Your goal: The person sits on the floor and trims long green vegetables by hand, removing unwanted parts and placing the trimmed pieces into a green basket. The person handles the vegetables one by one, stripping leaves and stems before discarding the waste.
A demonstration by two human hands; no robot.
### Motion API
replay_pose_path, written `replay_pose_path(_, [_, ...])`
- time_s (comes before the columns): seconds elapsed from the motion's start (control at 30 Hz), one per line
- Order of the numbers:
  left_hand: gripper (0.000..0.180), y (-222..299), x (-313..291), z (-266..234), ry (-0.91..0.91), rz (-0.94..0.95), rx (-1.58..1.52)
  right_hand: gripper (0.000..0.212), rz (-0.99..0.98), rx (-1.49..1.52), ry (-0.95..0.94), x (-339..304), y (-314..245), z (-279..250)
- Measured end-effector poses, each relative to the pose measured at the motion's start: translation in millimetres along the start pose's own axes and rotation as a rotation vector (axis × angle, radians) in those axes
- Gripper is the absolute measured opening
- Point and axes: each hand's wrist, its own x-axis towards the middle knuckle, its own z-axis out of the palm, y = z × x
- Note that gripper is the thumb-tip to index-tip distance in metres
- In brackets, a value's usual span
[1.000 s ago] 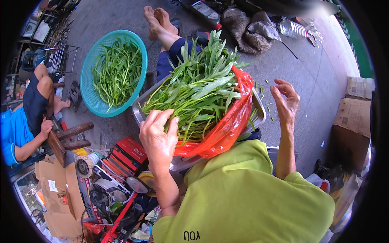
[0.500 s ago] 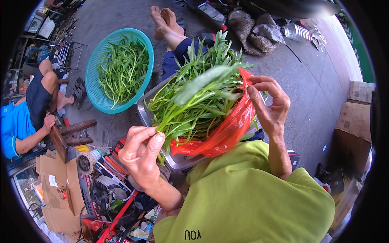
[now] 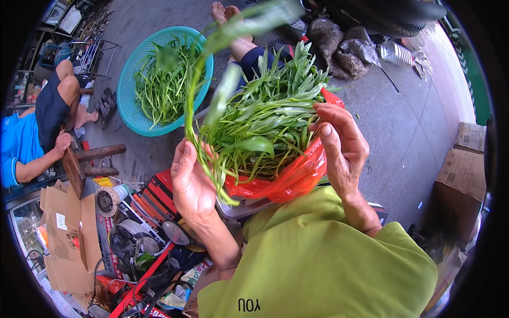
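My left hand point(image 3: 193, 185) is closed around the lower part of a long green leafy stalk point(image 3: 190, 98), which stands upright, its leaves blurred by motion. To its right, a heap of leafy greens point(image 3: 286, 114) fills a red plastic bag point(image 3: 299, 180) resting on a metal tray point(image 3: 229, 211) by my lap. Beside the bag's right edge is my right hand point(image 3: 344, 148), its fingers curved and apart from the thumb, with nothing visible between them. Beyond the tray on the left, a teal plastic colander point(image 3: 127, 106) holds more stalks point(image 3: 161, 100).
Another person point(image 3: 37, 138) sits at the left by a wooden stool point(image 3: 74, 172). Cardboard point(image 3: 66, 238) and a jumble of tools and boxes lie at lower left. Cardboard boxes point(image 3: 464, 169) stand at right. At the far side are a furry bundle point(image 3: 328, 47) and a plastic bottle point(image 3: 396, 53).
The stalk in my left hand has swung up and left, away from the heap. My left hand has turned upright and risen slightly. My right hand has shifted slightly left and down.
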Motion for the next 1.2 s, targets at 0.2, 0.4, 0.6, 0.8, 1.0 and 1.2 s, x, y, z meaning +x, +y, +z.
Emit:
replay_pose_path(0.2, [0.016,-11,16,5,-0.016,-0.104,-0.275,0.027,0.105,0.070,-0.262,-12,-10,20])
replay_pose_path(0.4, [0.016,-31,24,2,-0.099,-0.142,-0.278,0.017,0.093,-0.029,-0.536,-10,1,40])
replay_pose_path(0.6, [0.020,-27,22,-4,-0.104,-0.040,-0.397,0.013,0.128,-0.089,-0.563,13,-4,37])
replay_pose_path(0.8, [0.042,-26,26,-1,-0.237,0.111,-0.246,0.014,0.344,0.333,-0.160,30,-4,30])
replay_pose_path(1.0, [0.039,-26,22,-9,-0.229,0.086,-0.361,0.016,0.013,-0.056,-0.452,37,-10,38])
replay_pose_path(1.2, [0.033,-24,16,-21,-0.229,0.208,-0.426,0.021,-0.077,-0.282,-0.609,27,-6,52])
